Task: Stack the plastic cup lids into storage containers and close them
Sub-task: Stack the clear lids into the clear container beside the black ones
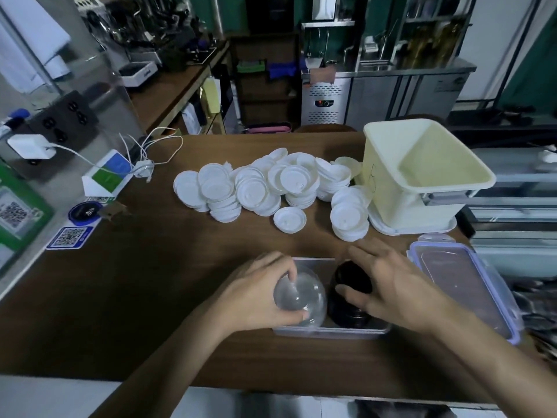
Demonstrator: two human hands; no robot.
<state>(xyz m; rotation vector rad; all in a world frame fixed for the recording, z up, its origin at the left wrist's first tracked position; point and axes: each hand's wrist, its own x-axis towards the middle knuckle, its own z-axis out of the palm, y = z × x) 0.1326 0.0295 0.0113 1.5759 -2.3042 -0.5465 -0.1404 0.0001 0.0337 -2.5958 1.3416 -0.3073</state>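
A clear rectangular storage container (331, 330) sits on the brown wooden table (180, 297), and everything else is easiest placed from it. The left hand (256, 294) is at the container's left end, fingers curled around a stack of clear domed lids (301, 292) that lies in the container's left half; thumb and fingertips touch the dome, so this hand grips the stack. The right hand (388, 294) is over the container's right half, fingers spread and laid against a stack of black lids (351, 289) that fills that side; the thumb presses the stack's front, and whether the hand really clasps it or only rests on it I cannot tell. Just right of the container lies its clear lid with purple clips (464, 285), flat on the table. Beyond the container, toward the far edge of the table, a loose heap of white cup lids (271, 185) spreads across the wood, some in short stacks, one single lid (290, 219) lying apart nearest the container. Beyond and to the right of the container stands a tall cream bin (422, 182), open, resting on its own white lid. Far to the container's left lie QR code cards (70, 236) and a white charger cable (150, 152)
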